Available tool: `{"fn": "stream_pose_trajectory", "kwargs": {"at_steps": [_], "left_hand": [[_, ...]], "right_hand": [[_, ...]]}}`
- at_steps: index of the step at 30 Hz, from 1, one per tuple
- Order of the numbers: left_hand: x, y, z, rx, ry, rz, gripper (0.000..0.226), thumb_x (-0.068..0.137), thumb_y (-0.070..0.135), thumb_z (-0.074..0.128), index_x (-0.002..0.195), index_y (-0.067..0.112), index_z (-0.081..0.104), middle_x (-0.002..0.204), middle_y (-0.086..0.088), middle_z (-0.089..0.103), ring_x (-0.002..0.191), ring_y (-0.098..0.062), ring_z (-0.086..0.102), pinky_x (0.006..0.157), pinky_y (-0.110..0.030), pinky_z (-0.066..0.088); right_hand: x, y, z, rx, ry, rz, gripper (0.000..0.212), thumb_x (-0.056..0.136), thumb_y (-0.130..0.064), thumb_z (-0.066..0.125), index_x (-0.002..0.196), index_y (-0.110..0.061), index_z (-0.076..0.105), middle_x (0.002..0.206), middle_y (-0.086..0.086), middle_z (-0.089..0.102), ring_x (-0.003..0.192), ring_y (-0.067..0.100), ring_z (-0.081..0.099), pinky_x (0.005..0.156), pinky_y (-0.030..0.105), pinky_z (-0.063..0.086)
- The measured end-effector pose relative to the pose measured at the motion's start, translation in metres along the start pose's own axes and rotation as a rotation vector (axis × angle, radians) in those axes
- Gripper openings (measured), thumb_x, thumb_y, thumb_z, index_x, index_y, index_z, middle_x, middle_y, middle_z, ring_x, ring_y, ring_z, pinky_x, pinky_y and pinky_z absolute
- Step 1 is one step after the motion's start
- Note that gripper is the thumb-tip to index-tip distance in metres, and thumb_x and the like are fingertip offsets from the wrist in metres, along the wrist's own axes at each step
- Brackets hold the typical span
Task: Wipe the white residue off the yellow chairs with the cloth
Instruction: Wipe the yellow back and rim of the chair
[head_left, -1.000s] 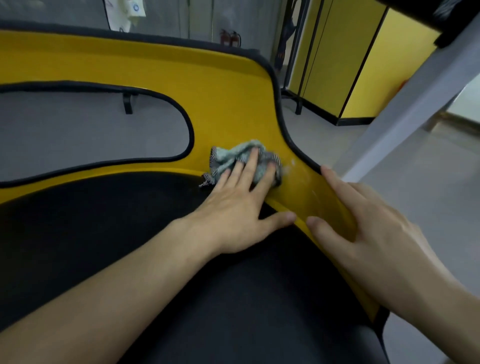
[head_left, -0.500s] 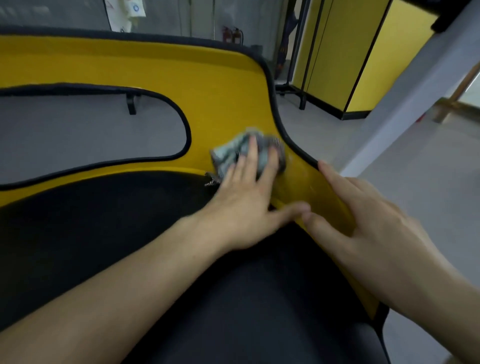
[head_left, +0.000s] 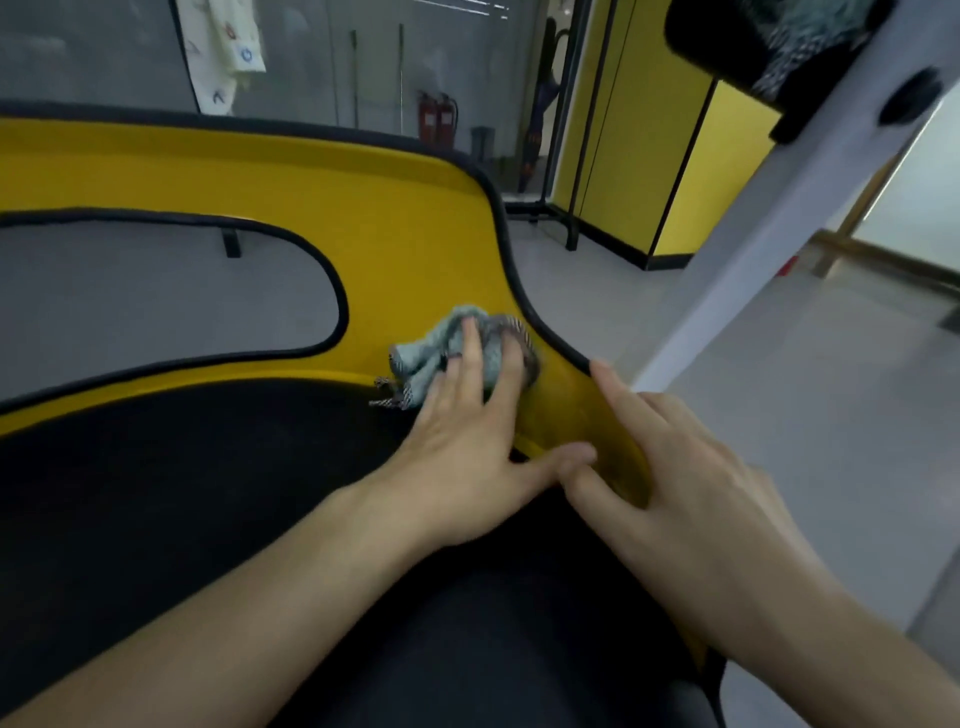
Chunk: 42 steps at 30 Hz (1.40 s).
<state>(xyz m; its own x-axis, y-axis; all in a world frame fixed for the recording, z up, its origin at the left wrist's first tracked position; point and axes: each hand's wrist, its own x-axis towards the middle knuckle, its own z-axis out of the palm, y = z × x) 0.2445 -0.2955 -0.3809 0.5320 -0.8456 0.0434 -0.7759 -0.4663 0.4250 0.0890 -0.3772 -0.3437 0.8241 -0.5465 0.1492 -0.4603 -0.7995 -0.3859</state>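
Mid-wipe, task not finished as far as I can judge. Left hand lies flat, fingers straight and spread, pressing the bunched cloth onto the yellow chair. It grips nothing, only pushes down. The cloth sits on the yellow shell near the right rear corner, just above the black seat pad and just beside the black edge trim.

Right hand is also open, fingers straight, resting on the chair's right side rim and bracing it. Its thumb touches the left thumb.

No white residue is plainly visible on the yellow around the cloth, so that patch looks mostly clean, though blur and dim light make it hard to tell. What is under the cloth is hidden. The long upper backrest band shows no obvious marks. Only one chair is in view, so other chairs are likely left.
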Motion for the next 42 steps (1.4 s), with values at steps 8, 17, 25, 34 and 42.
{"fn": "stream_pose_trajectory", "kwargs": {"at_steps": [8, 17, 25, 34, 42], "left_hand": [[-0.018, -0.003, -0.002, 0.202, -0.311, -0.068, 0.104, 0.077, 0.089, 0.025, 0.156, 0.036, -0.017, 0.153, 0.0, -0.045, 0.14, -0.014, -0.035, 0.106, -0.032, -0.021], [-0.006, 0.006, -0.005, -0.001, 0.001, 0.034, 0.107, 0.081, 0.084, 0.033, 0.154, 0.031, -0.024, 0.151, -0.001, -0.048, 0.143, -0.016, -0.032, 0.119, -0.034, -0.013], [-0.021, 0.009, 0.001, 0.118, -0.307, -0.011, 0.095, 0.089, 0.079, 0.031, 0.158, 0.03, -0.013, 0.155, -0.005, -0.042, 0.135, -0.012, -0.036, 0.111, -0.032, -0.021], [-0.008, -0.002, -0.001, -0.082, -0.052, 0.039, 0.074, 0.101, 0.025, 0.036, 0.159, 0.018, -0.01, 0.157, -0.004, -0.039, 0.15, -0.022, -0.025, 0.125, -0.039, -0.003], [-0.013, 0.019, 0.0, -0.116, -0.145, -0.001, 0.071, 0.104, 0.033, 0.036, 0.16, 0.019, -0.005, 0.158, -0.007, -0.038, 0.15, -0.026, -0.024, 0.121, -0.035, -0.007]], "right_hand": [[0.001, 0.001, -0.002, 0.02, -0.031, 0.007, 0.077, 0.086, -0.063, 0.041, 0.151, -0.056, -0.001, 0.126, -0.031, 0.034, 0.098, -0.002, 0.039, 0.081, 0.023, 0.031], [0.002, 0.009, -0.001, 0.005, -0.002, -0.056, 0.067, 0.095, -0.057, 0.038, 0.154, -0.051, 0.006, 0.135, -0.024, 0.041, 0.11, 0.006, 0.049, 0.086, 0.025, 0.039], [0.002, 0.005, -0.004, -0.016, -0.036, -0.053, 0.073, 0.094, -0.045, 0.04, 0.154, -0.049, -0.001, 0.133, -0.022, 0.038, 0.109, 0.007, 0.047, 0.085, 0.025, 0.037], [0.004, 0.004, -0.006, 0.007, -0.058, -0.042, 0.076, 0.088, -0.044, 0.044, 0.156, -0.046, 0.008, 0.144, -0.012, 0.04, 0.126, 0.016, 0.045, 0.094, 0.031, 0.038], [0.002, 0.001, -0.004, 0.047, -0.061, -0.031, 0.076, 0.089, -0.042, 0.046, 0.155, -0.049, 0.008, 0.142, -0.015, 0.04, 0.121, 0.012, 0.045, 0.089, 0.028, 0.033]]}}
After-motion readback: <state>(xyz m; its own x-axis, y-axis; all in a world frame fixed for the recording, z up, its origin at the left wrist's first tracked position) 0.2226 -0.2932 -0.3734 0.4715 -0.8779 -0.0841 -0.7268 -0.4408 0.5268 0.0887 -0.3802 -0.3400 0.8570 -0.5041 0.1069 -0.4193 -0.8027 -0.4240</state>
